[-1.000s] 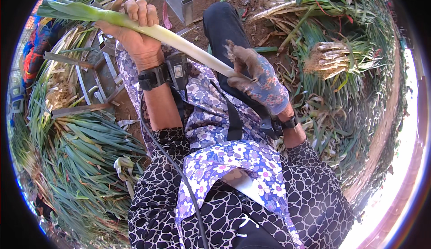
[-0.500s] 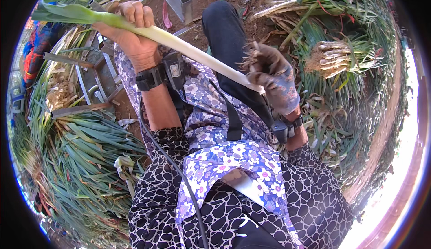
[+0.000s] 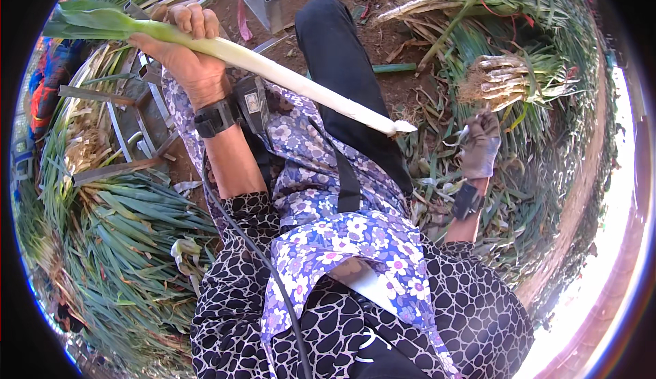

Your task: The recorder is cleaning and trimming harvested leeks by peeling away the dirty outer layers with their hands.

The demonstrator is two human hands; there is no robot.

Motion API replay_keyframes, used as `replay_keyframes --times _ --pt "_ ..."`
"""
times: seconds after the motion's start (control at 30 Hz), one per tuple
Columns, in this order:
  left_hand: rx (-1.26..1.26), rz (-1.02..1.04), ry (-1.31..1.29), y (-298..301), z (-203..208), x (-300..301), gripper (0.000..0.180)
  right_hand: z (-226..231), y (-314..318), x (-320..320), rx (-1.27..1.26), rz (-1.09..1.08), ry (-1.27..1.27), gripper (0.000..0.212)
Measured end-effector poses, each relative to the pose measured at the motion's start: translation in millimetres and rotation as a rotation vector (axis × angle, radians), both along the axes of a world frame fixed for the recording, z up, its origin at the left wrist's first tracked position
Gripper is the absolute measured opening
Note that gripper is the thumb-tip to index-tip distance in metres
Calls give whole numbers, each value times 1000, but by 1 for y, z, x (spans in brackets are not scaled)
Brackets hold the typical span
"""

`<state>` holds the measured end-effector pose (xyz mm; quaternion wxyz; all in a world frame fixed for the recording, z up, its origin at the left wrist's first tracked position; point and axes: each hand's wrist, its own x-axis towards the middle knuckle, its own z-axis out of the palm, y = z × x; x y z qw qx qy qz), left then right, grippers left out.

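A long leek [image 3: 294,82] with a white shank and green top slants across my lap. My left hand [image 3: 188,51], bare, is wrapped round it near the green leaves. Its pale, bare root end points right, past my knee, with a small white tip. Over on the right, my right hand [image 3: 480,145] wears a dirty patterned glove. The fingers are curled, and a thin white scrap shows beside them; what they hold, if anything, I cannot make out. Below and around this hand lie loose leek trimmings [image 3: 434,174].
Just beyond my right hand lies a bundle of leeks [image 3: 502,82] with roots. Piled leeks [image 3: 137,242] cover the left side. A metal frame [image 3: 140,116] stands left of my knees, and a square metal tube [image 3: 256,0] juts out ahead over bare soil [image 3: 301,34].
My right hand has left the leek's root end and moved right, over the trimmings. The root tuft seen at that hand before no longer shows. My left hand keeps its grip, slightly farther left.
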<state>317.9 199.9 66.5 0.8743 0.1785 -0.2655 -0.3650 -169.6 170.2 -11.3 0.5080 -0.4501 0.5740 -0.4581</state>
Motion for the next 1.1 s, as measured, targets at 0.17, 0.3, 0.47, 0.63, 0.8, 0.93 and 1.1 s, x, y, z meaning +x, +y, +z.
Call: replay_keyframes --times 0.17,0.3,0.47,0.63,0.8,0.93,1.1 --pt "44 11 19 -8 -3 -3 58 4 17 2 -315 309 1017 63" --pt "128 89 11 -5 -5 0 56 61 31 90 -350 464 537 63" --pt "205 148 -3 -9 -7 0 54 52 23 112 -630 697 894 33" --pt "233 175 41 -8 -5 -1 56 2 29 76 -18 496 474 15" --pt "277 172 -43 -8 -3 -7 52 5 26 46 -202 513 892 55" --pt "355 243 6 -11 -7 -3 51 43 30 96 -277 479 241 74" --pt "397 284 -13 -13 -8 -7 45 62 16 144 -462 669 367 72"
